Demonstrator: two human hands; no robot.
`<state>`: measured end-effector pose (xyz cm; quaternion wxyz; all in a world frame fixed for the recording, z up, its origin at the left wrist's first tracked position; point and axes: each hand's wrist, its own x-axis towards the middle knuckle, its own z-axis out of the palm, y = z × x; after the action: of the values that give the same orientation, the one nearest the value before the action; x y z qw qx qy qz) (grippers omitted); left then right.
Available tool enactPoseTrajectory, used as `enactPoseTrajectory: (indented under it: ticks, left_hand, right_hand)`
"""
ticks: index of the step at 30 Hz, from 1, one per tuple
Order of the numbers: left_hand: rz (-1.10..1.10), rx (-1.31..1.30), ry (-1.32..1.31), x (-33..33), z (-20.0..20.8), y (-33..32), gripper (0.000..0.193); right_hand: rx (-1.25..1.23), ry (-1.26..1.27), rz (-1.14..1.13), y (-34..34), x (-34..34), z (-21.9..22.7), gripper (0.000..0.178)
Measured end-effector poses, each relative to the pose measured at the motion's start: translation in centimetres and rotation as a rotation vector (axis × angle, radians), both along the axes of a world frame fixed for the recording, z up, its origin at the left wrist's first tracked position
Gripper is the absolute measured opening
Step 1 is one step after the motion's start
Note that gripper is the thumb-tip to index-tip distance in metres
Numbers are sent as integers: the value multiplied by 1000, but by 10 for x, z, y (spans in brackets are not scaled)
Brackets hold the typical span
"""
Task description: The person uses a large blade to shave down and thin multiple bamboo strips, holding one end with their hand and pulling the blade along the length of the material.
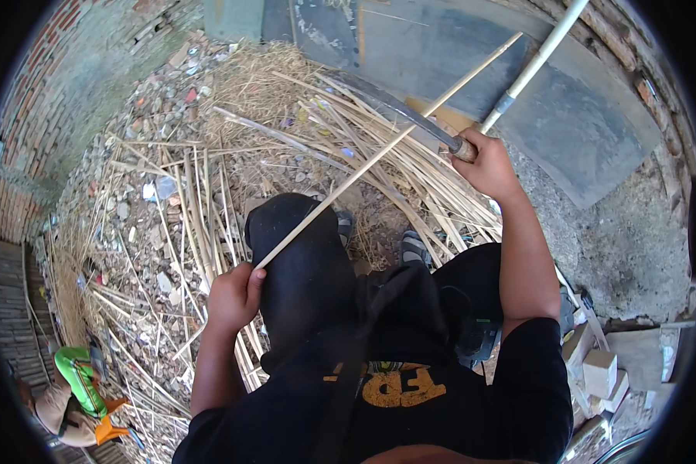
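A long, pale bamboo strip (340, 189) is gripped near its lower end by my left hand (236, 298), closed around it beside my left knee. The strip slants over my dark trouser leg up to the far right. My right hand (489, 170) is closed on the wooden handle of a machete (398, 107). Its long dark blade points away to the far left and crosses the strip beyond its middle. Whether blade and strip touch, I cannot tell.
Many split bamboo strips (433, 185) lie around my sandalled feet. A pale pole (541, 58) leans at the far right by grey sheets (588, 127). Wood blocks (599, 373) sit at lower right. Rubble (158, 240) covers the left; another person (77, 387) is at lower left.
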<state>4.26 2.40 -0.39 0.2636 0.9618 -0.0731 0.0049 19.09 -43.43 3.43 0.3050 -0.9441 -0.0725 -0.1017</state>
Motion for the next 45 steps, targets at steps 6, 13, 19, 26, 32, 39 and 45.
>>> enactPoseTrajectory:
  ticks: [6, 13, 19, 26, 32, 39, 45]
  left_hand:
    - [-71, -46, -66, 46, -8, 11, 40]
    - [-180, -105, -103, 94, -11, 13, 38]
    - [-199, -142, -113, 90, -21, 4, 35]
    - [-183, -194, -74, 63, -38, -15, 38]
    - [-98, -169, -98, 45, -30, -16, 39]
    - [-95, -173, -184, 30, -35, -15, 40]
    - [-72, -206, -188, 28, -38, -16, 42]
  right_hand:
    - [65, -72, 17, -4, -1, 0, 28]
    - [16, -113, -28, -4, -9, 13, 28]
    - [-12, -148, -47, -9, -25, 11, 28]
    - [-46, -106, -36, -7, -35, 12, 32]
    - [-65, -94, -18, 0, -33, 14, 34]
    - [-71, -154, 6, 10, -44, 25, 36]
    - [-99, -169, 32, 13, -52, 40, 35]
